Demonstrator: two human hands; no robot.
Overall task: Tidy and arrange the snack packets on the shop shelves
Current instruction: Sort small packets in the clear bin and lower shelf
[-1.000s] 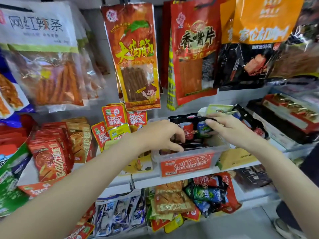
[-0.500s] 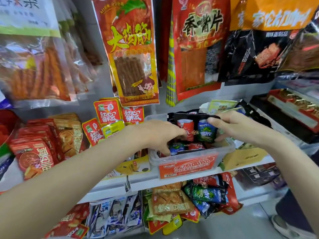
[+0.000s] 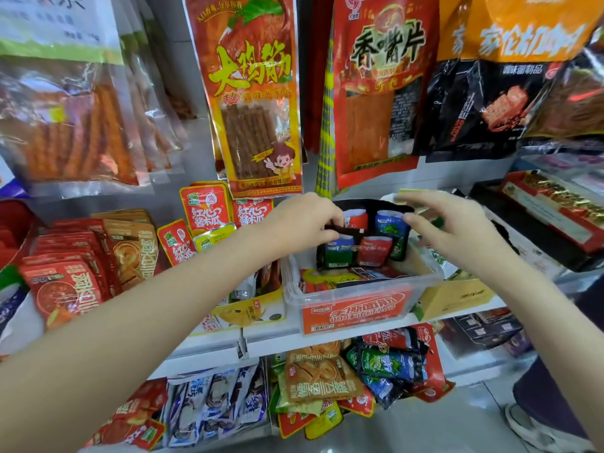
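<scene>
Left hand [image 3: 302, 223], seen from the head camera, reached in from seven o'clock and pinched the top edge of a black snack packet [image 3: 356, 248] printed with red and blue cans, fingers curled on it. That packet stood upright inside a clear plastic tub [image 3: 354, 299] with a red label, on a white shelf [image 3: 330, 336] near the centre of the view. Right hand [image 3: 457, 233] hovered at three o'clock of the packet, fingers spread and relaxed, blurred; whether the fingertips touched the packet could not be told. Behind it, a second black packet [image 3: 390, 220] stood in the tub. At twelve o'clock hung a tall orange packet of brown sticks [image 3: 258, 103], its lower edge close above the left hand. At nine o'clock, red sachets [image 3: 65, 286] leaned in rows. At six o'clock, on the lower shelf, lay a loose heap of mixed packets [image 3: 356, 377]. At two o'clock sat a red and gold box [image 3: 555, 207].
</scene>
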